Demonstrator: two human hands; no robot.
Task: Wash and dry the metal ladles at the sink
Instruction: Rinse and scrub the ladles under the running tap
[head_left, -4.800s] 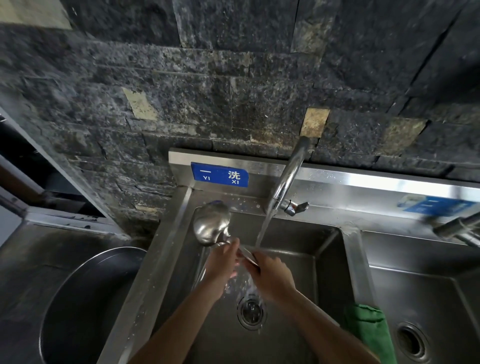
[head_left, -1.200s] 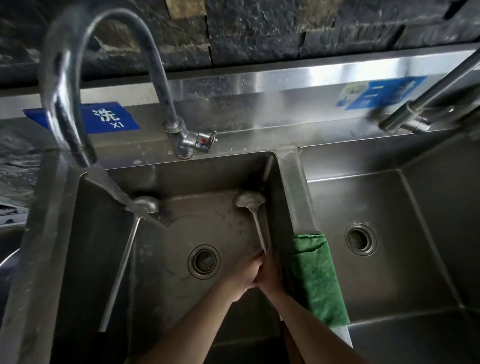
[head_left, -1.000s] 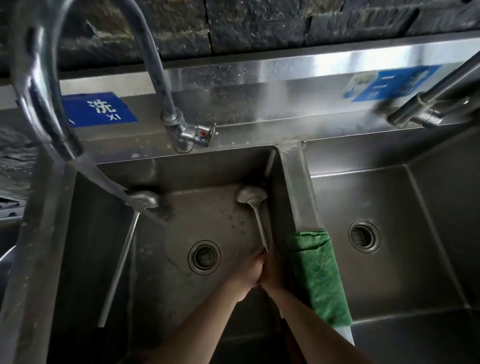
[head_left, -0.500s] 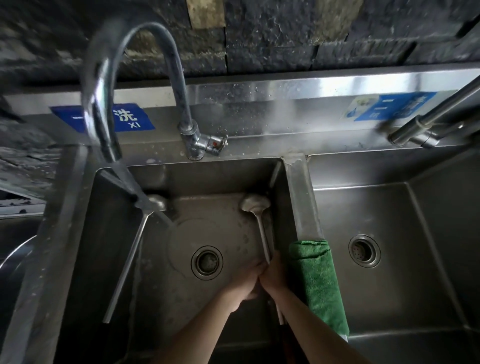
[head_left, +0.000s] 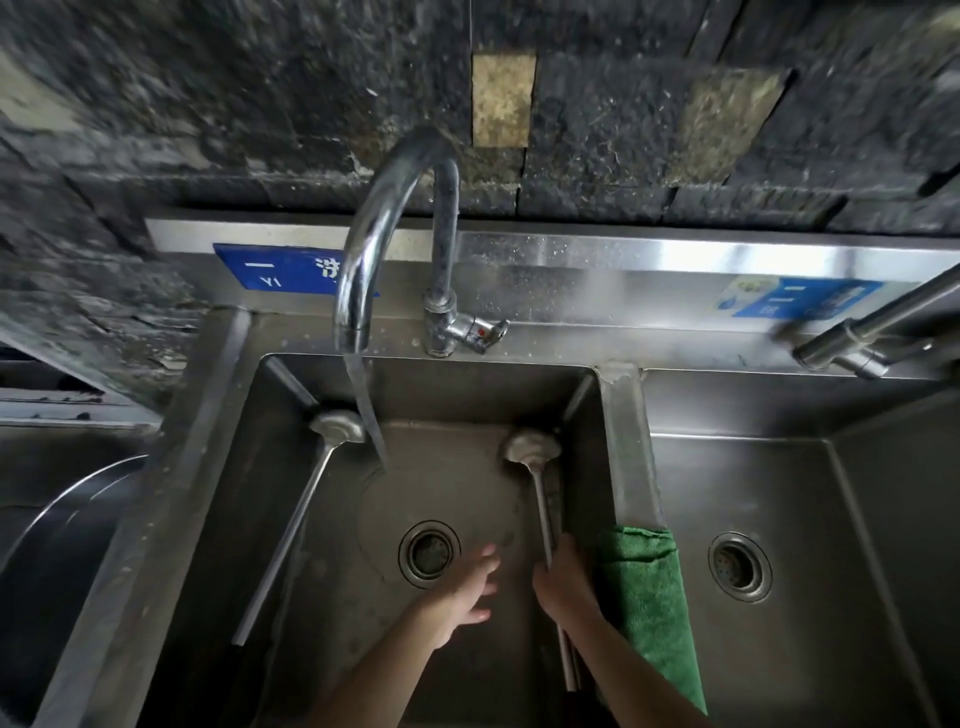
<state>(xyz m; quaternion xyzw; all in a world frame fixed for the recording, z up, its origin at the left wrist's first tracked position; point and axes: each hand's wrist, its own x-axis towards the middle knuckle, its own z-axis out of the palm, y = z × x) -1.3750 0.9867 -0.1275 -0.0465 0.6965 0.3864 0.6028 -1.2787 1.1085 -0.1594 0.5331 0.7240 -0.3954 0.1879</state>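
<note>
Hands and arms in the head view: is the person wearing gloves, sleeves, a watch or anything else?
Nothing worn shows. The left hand and right hand are bare, with no gloves, rings or watch visible. Both forearms are bare to the bottom edge of the picture, with no sleeve or band in view. Anything worn higher up the arms is out of frame.
</note>
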